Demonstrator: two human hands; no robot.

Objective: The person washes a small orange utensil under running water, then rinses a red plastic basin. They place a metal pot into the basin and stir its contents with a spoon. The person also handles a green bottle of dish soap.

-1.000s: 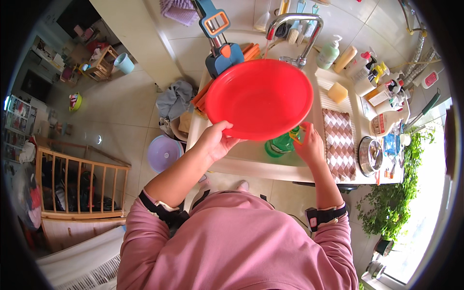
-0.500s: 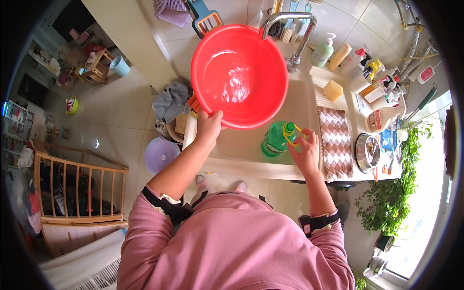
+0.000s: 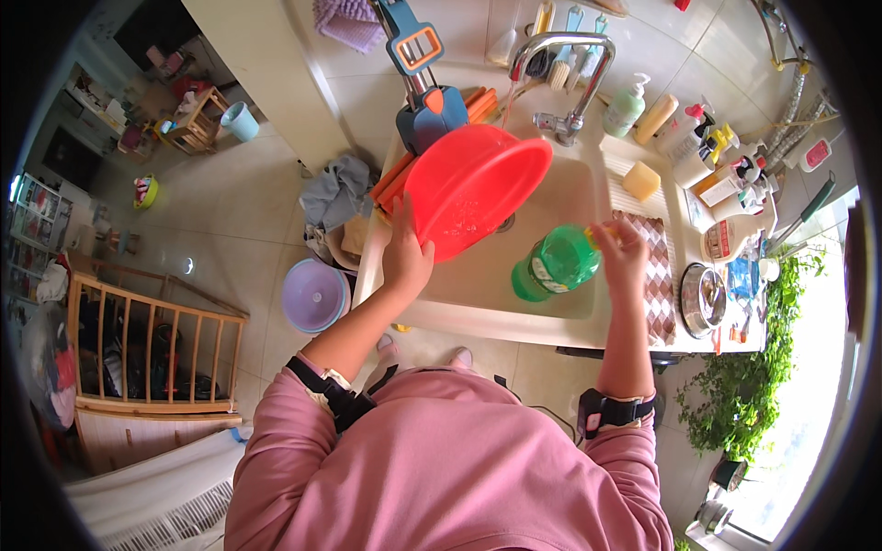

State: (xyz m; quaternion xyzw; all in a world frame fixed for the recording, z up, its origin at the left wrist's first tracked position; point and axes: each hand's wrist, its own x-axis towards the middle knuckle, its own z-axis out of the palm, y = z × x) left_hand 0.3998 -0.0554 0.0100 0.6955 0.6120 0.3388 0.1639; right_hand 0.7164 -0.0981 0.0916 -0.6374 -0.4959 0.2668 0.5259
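Observation:
My left hand (image 3: 407,253) grips the red plastic basin (image 3: 473,179) by its near-left rim. The basin is tipped steeply toward the right over the white sink (image 3: 496,294). A thin stream runs from the chrome tap (image 3: 574,83) down at the basin's far rim. My right hand (image 3: 623,248) pinches the yellow handle (image 3: 593,238) of a large green plastic bottle (image 3: 551,269), which hangs tilted inside the right part of the sink.
A blue-grey mop wringer (image 3: 430,115) stands behind the basin. Soap bottles, a yellow sponge (image 3: 641,180), a checked cloth (image 3: 660,308) and a steel bowl (image 3: 702,298) line the right ledge. Left are grey laundry (image 3: 333,193), a lilac basin (image 3: 312,296) and a wooden railing (image 3: 156,346).
The red basin was lifted flatter under the tap; it is now lower and tipped steeply. My right hand has moved up and right, and the green bottle has tilted with it.

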